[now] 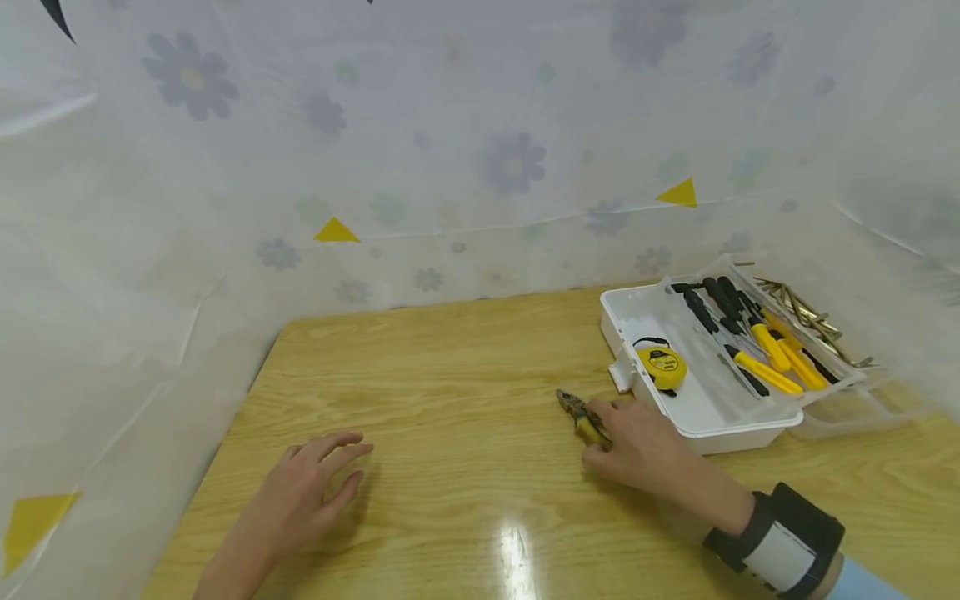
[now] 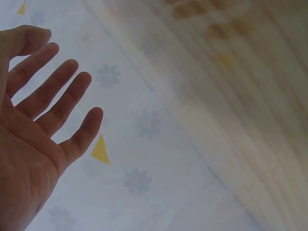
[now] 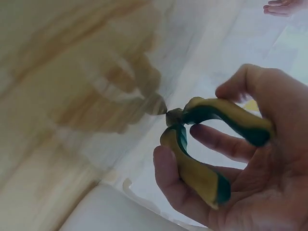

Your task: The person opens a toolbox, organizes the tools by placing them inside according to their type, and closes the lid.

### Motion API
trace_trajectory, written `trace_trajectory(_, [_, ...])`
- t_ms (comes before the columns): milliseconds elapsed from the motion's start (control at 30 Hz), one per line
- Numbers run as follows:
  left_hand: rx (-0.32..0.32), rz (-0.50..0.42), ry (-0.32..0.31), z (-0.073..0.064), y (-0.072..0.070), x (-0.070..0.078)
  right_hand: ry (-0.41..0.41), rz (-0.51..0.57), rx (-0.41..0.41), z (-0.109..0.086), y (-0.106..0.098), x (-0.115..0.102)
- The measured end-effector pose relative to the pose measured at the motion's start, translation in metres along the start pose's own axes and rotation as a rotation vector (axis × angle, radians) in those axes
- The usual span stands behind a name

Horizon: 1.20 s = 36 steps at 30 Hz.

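A pair of pliers [image 3: 197,173] with yellow and green handles is in my right hand [image 1: 645,442]. In the right wrist view the handles are spread, with the thumb on one and a finger curled round the other. The pliers' metal head [image 1: 572,403] points to the far left, low over the wooden table, left of the white toolbox. Whether the tip touches the wood I cannot tell. My left hand [image 1: 300,492] hovers over the left part of the table, fingers loosely extended and holding nothing; the left wrist view shows its open palm [image 2: 29,159].
The white toolbox [image 1: 622,321] stands at the right, holding a yellow tape measure [image 1: 663,368]. A clear tray [image 1: 817,393] across it carries several screwdrivers [image 1: 765,342] with yellow or black handles. Long brass-coloured screws or nails [image 1: 806,312] lie beyond. A flowered plastic sheet [image 1: 465,167] surrounds the table [image 1: 435,367].
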<state>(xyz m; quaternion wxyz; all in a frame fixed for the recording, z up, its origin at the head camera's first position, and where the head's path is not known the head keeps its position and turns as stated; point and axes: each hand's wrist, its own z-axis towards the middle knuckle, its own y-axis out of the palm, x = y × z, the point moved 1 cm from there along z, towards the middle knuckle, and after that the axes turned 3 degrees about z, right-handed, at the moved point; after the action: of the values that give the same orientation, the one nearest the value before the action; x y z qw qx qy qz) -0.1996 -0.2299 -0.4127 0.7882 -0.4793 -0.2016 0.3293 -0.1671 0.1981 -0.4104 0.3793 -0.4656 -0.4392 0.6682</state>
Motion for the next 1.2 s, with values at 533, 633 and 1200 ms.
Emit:
trace_trajectory(533, [0.014,0.002,0.015,0.003,0.001,0.002,0.001,0.055,0.028,0.0,-0.003,-0.005])
trace_trajectory(633, [-0.004,-0.003,0.019,0.007,0.001,0.003,-0.063,0.07,0.179,-0.001,-0.01,-0.003])
trace_trajectory(1200, [-0.077,-0.086,0.275,0.046,0.016,0.052,0.045,-0.063,0.647,-0.018,-0.107,0.108])
